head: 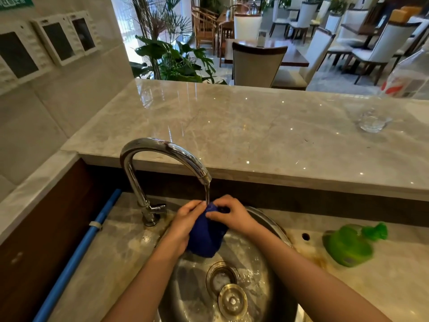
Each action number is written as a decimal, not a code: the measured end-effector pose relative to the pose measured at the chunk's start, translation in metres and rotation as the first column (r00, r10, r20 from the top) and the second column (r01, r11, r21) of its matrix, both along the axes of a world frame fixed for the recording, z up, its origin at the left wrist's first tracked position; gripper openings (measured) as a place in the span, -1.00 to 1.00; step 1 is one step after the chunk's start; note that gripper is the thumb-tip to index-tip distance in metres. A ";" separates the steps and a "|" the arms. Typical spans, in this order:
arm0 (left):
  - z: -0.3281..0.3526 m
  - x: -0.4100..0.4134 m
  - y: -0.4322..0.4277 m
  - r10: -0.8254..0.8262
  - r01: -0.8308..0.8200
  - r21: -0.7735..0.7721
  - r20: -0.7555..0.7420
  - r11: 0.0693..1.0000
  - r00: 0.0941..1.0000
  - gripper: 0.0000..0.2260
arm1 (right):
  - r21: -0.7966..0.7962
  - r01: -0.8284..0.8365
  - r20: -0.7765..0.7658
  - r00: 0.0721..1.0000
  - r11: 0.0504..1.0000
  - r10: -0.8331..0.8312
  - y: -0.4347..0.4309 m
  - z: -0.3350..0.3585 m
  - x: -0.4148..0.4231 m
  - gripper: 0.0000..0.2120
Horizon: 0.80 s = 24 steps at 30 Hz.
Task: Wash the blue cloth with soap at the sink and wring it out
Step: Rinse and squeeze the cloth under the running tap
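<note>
Head view. Blue cloth (205,235): hanging bunched over the round steel sink (267,263), its top under the water running from the chrome tap (162,152). Left hand (185,221) and right hand (228,212): both clenching the cloth's upper folds. Drain plug (232,300): lying in the basin near its front edge. Green object (350,246): sitting on the worktop (111,252) right of the sink. Glass (372,122): standing at the raised counter's (232,126) right end.
</note>
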<state>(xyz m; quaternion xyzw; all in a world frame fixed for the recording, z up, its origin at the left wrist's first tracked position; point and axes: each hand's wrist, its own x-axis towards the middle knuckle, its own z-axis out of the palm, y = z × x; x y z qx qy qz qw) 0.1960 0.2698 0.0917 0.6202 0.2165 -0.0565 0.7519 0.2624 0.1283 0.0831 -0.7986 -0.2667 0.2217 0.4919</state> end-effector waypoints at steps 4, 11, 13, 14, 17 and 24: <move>-0.003 -0.005 0.016 -0.205 0.187 0.240 0.052 0.953 0.977 -0.86 | 0.106 0.145 -0.027 0.989 0.984 -0.143 -0.013 -0.003 -0.001 -0.85; -0.020 -0.021 0.013 -0.340 0.303 0.434 0.008 0.848 0.940 -0.88 | 0.164 0.200 -0.087 0.978 0.966 -0.188 -0.021 0.013 -0.004 -0.82; -0.016 -0.017 0.005 -0.316 0.247 0.497 0.060 0.832 0.947 -0.83 | 0.164 0.155 -0.098 0.985 0.974 -0.141 -0.015 0.018 -0.008 -0.83; -0.013 -0.014 0.000 -0.299 0.219 0.497 0.087 0.840 0.950 -0.82 | 0.168 0.145 -0.091 0.987 0.975 -0.131 -0.012 0.019 -0.009 -0.83; -0.003 -0.011 -0.008 -0.207 0.155 0.347 0.116 0.925 0.971 -0.88 | 0.194 0.220 -0.099 0.974 0.956 -0.204 -0.010 0.017 -0.012 -0.83; -0.029 -0.031 0.005 0.210 -0.178 0.236 -0.114 0.955 0.971 -0.83 | 0.222 0.274 -0.089 0.961 0.936 -0.260 -0.021 0.022 -0.017 -0.88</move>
